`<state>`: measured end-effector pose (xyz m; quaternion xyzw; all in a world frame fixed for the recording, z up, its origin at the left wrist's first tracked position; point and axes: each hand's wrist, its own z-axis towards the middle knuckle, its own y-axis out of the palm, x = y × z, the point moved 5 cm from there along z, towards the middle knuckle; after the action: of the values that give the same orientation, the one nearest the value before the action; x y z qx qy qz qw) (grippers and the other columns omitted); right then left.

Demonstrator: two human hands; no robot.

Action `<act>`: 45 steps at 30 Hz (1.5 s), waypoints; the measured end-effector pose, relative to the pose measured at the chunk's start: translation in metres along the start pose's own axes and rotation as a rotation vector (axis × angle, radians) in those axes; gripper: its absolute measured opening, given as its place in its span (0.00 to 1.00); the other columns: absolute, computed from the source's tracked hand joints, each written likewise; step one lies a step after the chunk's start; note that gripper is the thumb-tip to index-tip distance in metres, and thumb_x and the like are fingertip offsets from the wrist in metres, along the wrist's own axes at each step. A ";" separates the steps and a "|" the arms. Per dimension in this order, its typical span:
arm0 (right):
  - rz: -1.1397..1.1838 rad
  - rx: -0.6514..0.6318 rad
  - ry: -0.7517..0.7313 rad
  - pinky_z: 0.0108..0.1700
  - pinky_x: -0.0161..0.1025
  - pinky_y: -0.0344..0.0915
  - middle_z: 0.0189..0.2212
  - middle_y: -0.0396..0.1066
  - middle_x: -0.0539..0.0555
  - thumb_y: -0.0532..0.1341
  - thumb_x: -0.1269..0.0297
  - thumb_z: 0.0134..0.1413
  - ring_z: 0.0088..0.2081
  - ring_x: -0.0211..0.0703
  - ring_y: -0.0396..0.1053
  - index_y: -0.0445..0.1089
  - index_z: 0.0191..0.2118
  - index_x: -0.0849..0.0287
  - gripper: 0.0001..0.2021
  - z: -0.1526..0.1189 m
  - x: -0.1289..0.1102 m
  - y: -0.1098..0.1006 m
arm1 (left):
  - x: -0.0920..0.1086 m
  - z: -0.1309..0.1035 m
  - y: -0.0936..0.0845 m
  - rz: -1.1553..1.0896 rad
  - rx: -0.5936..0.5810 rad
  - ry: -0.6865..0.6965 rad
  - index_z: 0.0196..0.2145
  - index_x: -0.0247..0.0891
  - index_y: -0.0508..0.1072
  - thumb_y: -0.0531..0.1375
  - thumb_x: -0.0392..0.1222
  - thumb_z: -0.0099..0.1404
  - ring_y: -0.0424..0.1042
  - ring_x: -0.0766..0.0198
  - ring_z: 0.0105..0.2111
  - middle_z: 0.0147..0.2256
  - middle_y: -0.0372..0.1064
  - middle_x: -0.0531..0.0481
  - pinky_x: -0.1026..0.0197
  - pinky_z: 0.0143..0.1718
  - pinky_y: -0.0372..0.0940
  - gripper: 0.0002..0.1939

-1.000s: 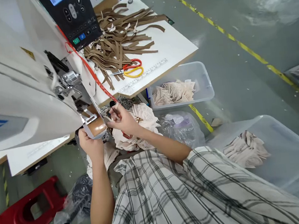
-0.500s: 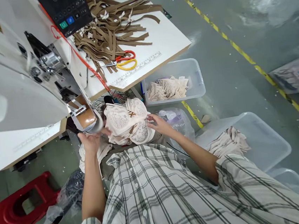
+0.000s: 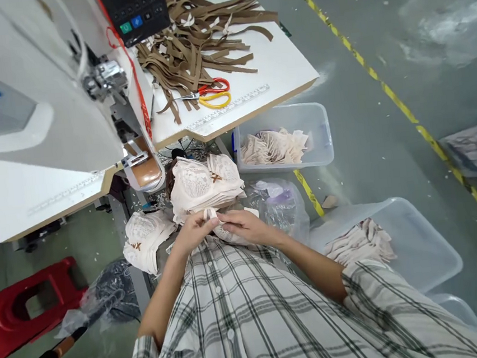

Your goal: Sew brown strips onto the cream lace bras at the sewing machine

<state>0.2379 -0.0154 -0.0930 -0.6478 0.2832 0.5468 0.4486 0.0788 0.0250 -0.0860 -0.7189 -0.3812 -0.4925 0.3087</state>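
Observation:
My left hand and my right hand meet close to my body, fingertips almost touching. Both pinch a pale lace bra by its edge, and part of it hangs below, half hidden by my fingers. Just beyond the hands lies a stack of pale lace bras with a small brown bow showing on top. Another pile of pale bras rests to the left of my left hand.
A sewing machine stands at upper left. Brown straps and scissors lie on the white table. Clear bins with pale pieces stand at right. A red stool is at lower left.
My left hand has come away from the machine's end, and my right hand has left the stack's right side. They now meet nearer my body with a bra edge between them. The view has shifted.

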 end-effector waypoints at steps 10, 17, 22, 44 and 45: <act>0.430 -0.177 0.088 0.58 0.52 0.65 0.57 0.67 0.62 0.60 0.34 0.52 0.59 0.55 0.65 0.65 0.61 0.54 0.37 0.048 -0.022 0.032 | 0.042 -0.050 -0.034 0.110 0.101 0.051 0.31 0.38 0.77 0.60 0.47 0.66 0.69 0.63 0.27 0.27 0.72 0.50 0.62 0.28 0.62 0.12; 0.317 0.148 -0.023 0.60 0.55 0.65 0.49 0.66 0.55 0.66 0.47 0.54 0.56 0.53 0.65 0.78 0.33 0.48 0.12 0.052 -0.052 0.021 | 0.048 -0.068 -0.050 0.727 0.596 0.303 0.27 0.40 0.75 0.60 0.40 0.63 0.67 0.63 0.26 0.25 0.71 0.50 0.62 0.28 0.56 0.07; 0.139 0.161 -0.177 0.64 0.60 0.62 0.49 0.65 0.55 0.66 0.53 0.56 0.57 0.56 0.63 0.80 0.33 0.42 0.05 0.031 -0.062 0.023 | 0.057 -0.084 -0.055 0.851 0.794 0.535 0.29 0.41 0.75 0.59 0.37 0.64 0.67 0.65 0.25 0.23 0.70 0.52 0.64 0.28 0.58 0.07; -0.178 -0.377 0.059 0.33 0.37 0.62 0.29 0.73 0.53 0.46 0.44 0.68 0.31 0.42 0.69 0.73 0.36 0.59 0.27 0.079 -0.037 0.015 | 0.036 -0.055 -0.112 -0.412 0.382 0.014 0.31 0.43 0.73 0.59 0.62 0.63 0.78 0.50 0.37 0.32 0.75 0.44 0.44 0.37 0.75 0.20; -0.258 -0.334 0.040 0.33 0.37 0.61 0.30 0.73 0.54 0.48 0.47 0.69 0.32 0.42 0.68 0.73 0.35 0.58 0.24 0.075 -0.035 0.012 | 0.037 -0.061 -0.130 -0.417 0.448 0.019 0.29 0.43 0.71 0.59 0.62 0.63 0.78 0.52 0.37 0.30 0.74 0.46 0.44 0.38 0.74 0.20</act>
<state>0.1845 0.0420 -0.0622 -0.7548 0.1123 0.5113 0.3953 -0.0519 0.0515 -0.0221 -0.5346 -0.6168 -0.4554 0.3554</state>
